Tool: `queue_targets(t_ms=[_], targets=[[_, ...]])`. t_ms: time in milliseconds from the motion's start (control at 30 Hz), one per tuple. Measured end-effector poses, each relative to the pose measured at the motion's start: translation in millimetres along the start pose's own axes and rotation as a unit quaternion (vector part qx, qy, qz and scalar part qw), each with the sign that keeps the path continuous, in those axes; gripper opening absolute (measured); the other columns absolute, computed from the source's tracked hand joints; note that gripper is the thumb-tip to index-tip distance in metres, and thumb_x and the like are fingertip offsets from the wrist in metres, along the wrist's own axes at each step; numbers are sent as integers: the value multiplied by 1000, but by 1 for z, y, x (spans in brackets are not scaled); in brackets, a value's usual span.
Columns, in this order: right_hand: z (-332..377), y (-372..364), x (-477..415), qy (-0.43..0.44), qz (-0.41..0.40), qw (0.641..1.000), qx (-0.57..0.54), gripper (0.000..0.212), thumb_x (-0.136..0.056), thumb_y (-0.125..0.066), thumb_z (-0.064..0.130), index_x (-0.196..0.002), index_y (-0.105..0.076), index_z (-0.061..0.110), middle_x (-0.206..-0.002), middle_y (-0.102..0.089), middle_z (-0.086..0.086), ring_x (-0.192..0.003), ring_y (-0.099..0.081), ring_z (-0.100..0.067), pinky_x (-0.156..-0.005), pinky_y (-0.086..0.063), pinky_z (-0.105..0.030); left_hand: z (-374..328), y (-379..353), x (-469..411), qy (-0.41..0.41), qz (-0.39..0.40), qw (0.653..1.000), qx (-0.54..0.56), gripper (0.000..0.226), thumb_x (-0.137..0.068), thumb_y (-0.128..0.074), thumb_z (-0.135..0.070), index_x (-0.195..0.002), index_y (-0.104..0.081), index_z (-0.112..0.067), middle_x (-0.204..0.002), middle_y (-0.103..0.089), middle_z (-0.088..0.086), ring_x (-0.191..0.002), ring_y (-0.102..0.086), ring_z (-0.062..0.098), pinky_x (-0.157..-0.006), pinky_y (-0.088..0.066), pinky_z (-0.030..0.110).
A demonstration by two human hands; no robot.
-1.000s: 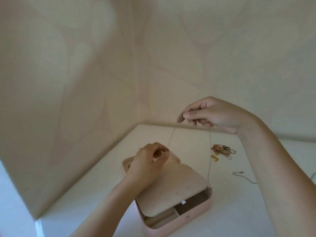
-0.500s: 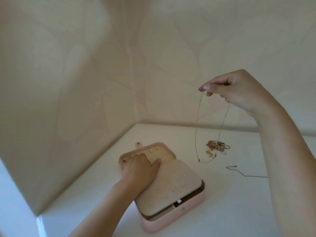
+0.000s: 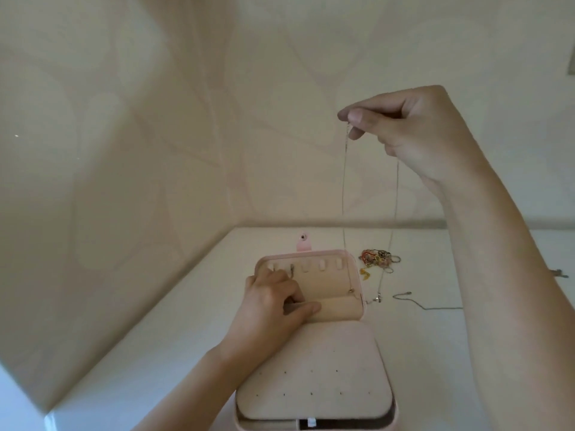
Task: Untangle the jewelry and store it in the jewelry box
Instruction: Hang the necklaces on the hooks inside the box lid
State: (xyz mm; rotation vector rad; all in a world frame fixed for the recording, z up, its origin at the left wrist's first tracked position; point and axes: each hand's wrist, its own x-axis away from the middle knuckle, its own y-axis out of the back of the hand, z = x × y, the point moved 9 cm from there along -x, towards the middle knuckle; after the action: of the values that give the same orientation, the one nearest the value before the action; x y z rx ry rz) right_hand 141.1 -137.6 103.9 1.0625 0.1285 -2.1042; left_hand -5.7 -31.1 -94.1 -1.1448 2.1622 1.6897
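The right hand [image 3: 413,132] is being held high above the worktop [image 3: 155,353], pinching a thin necklace [image 3: 343,197] between thumb and fingertips. The necklace is hanging down in two strands. One is ending at a small bead over the right side of the open lid [image 3: 329,284]. The other is ending at a clasp just beside the box's right edge, and I cannot tell whether either end is touching down.

The pink jewelry box [image 3: 311,368] is lying open close to the person, its lid folded flat away from them and showing a row of small hooks above a pocket. Its snap tab [image 3: 303,243] is pointing toward the wall.

The left hand [image 3: 273,303] is resting on the left part of the lid, fingers curled near the hooks and thumb lying along the pocket edge. Whether it is gripping anything cannot be told.

A tangle of colourful jewelry [image 3: 378,259] is sitting on the worktop beyond the box's right corner, and a second loose chain [image 3: 426,304] is lying to its right.
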Motion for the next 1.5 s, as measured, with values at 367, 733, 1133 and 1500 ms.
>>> queue_targets(t_ms=[367,733,1133,1500], targets=[[-17,-59,4,-65,30,984,-166,15,-93,-57,14,-96,-71,8,-88,-74,-9,-45,-23,-8,-43,-22,-17,-28,2,3,-103,-45,994,-14,31,-76,-60,-50,-62,-52,-23,-69,-37,-18,-78,-36,9,-71,-24,14],[-15,-56,3,-8,10,998,-63,11,-89,-65,17,-96,-74,18,-64,-63,20,-46,-38,-4,-45,-29,-14,-26,4,3,-108,-61,992,-24,34,-76,-58,-51,-61,-55,-21,-68,-40,-15,-77,-36,7,-75,-23,11],[-50,-97,19,-69,242,960,123,8,-72,-80,10,-77,-76,15,-69,-71,-6,-55,-58,-6,-51,-42,-16,-14,12,4,-80,-116,989,-46,35,-77,-56,-51,-61,-53,-21,-68,-42,-13,-76,-36,10,-71,-37,29],[-66,-126,33,-46,342,914,211,7,-72,-78,11,-75,-76,17,-81,-74,1,-83,-69,-12,-83,-54,-37,-9,14,4,-70,-133,988,-42,32,-77,-56,-50,-61,-52,-23,-68,-39,-16,-75,-35,9,-70,-38,29]])
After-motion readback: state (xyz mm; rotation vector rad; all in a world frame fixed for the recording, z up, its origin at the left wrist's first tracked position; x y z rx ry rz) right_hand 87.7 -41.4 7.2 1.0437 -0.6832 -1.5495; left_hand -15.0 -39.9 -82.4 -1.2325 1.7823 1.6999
